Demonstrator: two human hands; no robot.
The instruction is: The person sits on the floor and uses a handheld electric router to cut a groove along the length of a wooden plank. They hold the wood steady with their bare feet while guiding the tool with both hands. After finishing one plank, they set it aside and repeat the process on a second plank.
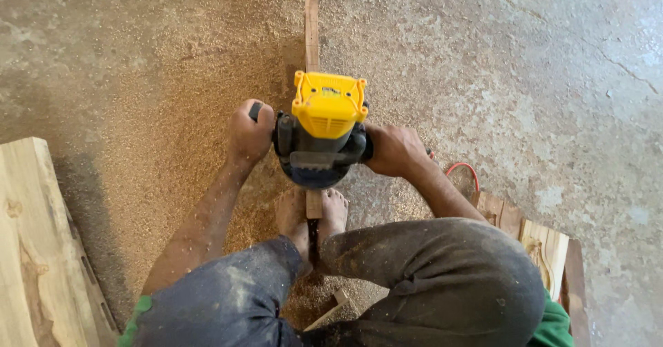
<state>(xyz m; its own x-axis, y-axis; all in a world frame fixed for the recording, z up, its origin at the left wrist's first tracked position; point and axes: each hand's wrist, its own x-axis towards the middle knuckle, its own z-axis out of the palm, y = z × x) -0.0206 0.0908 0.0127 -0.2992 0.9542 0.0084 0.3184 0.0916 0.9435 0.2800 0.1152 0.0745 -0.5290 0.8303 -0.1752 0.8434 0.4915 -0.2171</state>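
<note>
Item: yellow-topped router (321, 136), black body, standing on a narrow wooden strip (312, 33) on the floor (539, 78). I see my left hand (248, 134) and right hand (394, 150) clenched on its side handles. Behind the router, both feet (312, 216) pin the strip. Progress: sawdust (173, 112) heaped left of the router suggests cutting well underway; strip ahead uncut. Planks (31, 250) flank me.

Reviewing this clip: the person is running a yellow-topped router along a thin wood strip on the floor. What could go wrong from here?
1. The bare feet pin the wood strip right behind the router; a slip or kickback could bring the cutter to the toes.
2. The strip is narrow and held only by the feet, so the router base may tip or wander.
3. The red cord lies near the right hand and could snag. Sawdust may make footing slippery.
</note>
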